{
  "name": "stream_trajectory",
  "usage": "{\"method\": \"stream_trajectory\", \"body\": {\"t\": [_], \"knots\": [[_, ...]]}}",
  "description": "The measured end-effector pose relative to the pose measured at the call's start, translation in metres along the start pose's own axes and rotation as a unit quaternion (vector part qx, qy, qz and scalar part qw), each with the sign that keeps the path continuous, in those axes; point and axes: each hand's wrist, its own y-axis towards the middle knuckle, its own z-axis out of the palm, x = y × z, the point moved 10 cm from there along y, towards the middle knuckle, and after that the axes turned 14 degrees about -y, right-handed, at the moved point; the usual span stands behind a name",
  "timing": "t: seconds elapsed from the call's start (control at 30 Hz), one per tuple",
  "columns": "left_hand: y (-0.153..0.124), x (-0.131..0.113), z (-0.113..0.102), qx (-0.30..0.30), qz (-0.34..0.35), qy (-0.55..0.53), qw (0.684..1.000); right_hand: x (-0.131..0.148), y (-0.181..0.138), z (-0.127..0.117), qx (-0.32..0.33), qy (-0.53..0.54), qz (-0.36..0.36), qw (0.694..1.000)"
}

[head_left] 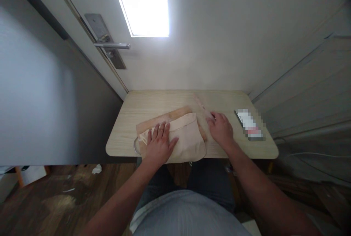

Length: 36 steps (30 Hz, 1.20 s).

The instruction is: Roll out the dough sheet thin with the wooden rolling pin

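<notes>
Beige cloth (186, 137) lies folded at the near edge of the table (153, 102), partly over a darker tan strip (164, 118) that runs slantwise beneath it; behind the table stands a white door (219, 57) with a metal door handle (112, 45); the pale wooden table top bears little else. The work in hand looks like flattening a fold, and to do it well I judge the pinned side should stay fixed while the loose side is drawn taut and creases are stroked outward, so the layers keep their edges in line. The left hand (159, 144) lies palm down on the cloth's left part, fingers spread wide and flat, gripping nothing; the right hand (221, 128) rests palm down just beside the cloth's right edge, fingers close together, tips touching a thin pale strap (201, 106); whether they pinch it I cannot tell. A phone (249, 123) lies near the right hand, apart from it.
</notes>
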Motion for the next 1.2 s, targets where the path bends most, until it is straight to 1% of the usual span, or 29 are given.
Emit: {"method": "stream_trajectory", "body": {"t": [0.1, 0.2, 0.23, 0.3, 0.37, 0.43, 0.5, 0.57, 0.63, 0.7, 0.77, 0.83, 0.87, 0.93, 1.03, 1.07, 1.13, 1.2], "knots": [[-0.006, -0.004, -0.009, -0.017, -0.008, -0.005, 1.000, 0.048, -0.022, -0.005, 0.021, 0.034, -0.064, 0.997], [-0.010, -0.006, -0.017, -0.021, -0.013, -0.013, 1.000, 0.093, -0.038, -0.004, 0.046, 0.036, -0.126, 0.990], [-0.011, -0.005, -0.020, -0.020, -0.014, -0.017, 1.000, 0.104, -0.039, -0.002, 0.051, 0.030, -0.139, 0.989], [-0.013, -0.002, -0.025, -0.017, -0.010, -0.031, 0.999, 0.116, -0.037, 0.000, 0.054, 0.016, -0.145, 0.988], [-0.017, 0.006, -0.030, -0.017, 0.003, -0.062, 0.998, 0.121, -0.032, 0.001, 0.053, 0.008, -0.141, 0.988], [-0.023, 0.024, -0.037, -0.041, 0.008, -0.105, 0.994, 0.124, -0.033, 0.001, 0.051, 0.011, -0.149, 0.987], [-0.032, 0.050, -0.044, -0.097, -0.008, -0.149, 0.984, 0.130, -0.040, 0.001, 0.058, 0.022, -0.172, 0.983], [-0.042, 0.075, -0.046, -0.156, -0.035, -0.193, 0.968, 0.134, -0.049, 0.003, 0.069, 0.027, -0.191, 0.979], [-0.049, 0.086, -0.039, -0.194, -0.056, -0.240, 0.950, 0.133, -0.053, 0.007, 0.076, 0.021, -0.194, 0.978], [-0.052, 0.079, -0.028, -0.208, -0.067, -0.278, 0.935, 0.128, -0.049, 0.010, 0.072, 0.012, -0.186, 0.980], [-0.052, 0.058, -0.018, -0.203, -0.063, -0.302, 0.929, 0.123, -0.040, 0.010, 0.062, 0.010, -0.189, 0.980], [-0.050, 0.034, -0.013, -0.187, -0.045, -0.317, 0.929, 0.119, -0.034, 0.008, 0.057, 0.010, -0.209, 0.976], [-0.048, 0.023, -0.014, -0.184, -0.032, -0.320, 0.929, 0.117, -0.033, 0.007, 0.057, 0.009, -0.220, 0.974], [-0.043, 0.011, -0.024, -0.200, -0.005, -0.314, 0.928, 0.112, -0.034, 0.005, 0.058, 0.006, -0.231, 0.971], [-0.022, 0.011, -0.048, -0.245, 0.027, -0.272, 0.930, 0.103, -0.042, 0.003, 0.045, 0.004, -0.214, 0.976], [-0.011, 0.012, -0.051, -0.244, 0.034, -0.251, 0.936, 0.101, -0.046, 0.002, 0.034, 0.001, -0.206, 0.978], [0.016, 0.013, -0.045, -0.197, 0.036, -0.197, 0.960, 0.100, -0.053, 0.001, 0.008, -0.015, -0.185, 0.983], [0.039, 0.013, -0.030, -0.136, 0.030, -0.143, 0.980, 0.101, -0.056, 0.002, -0.016, -0.043, -0.164, 0.985]]}}
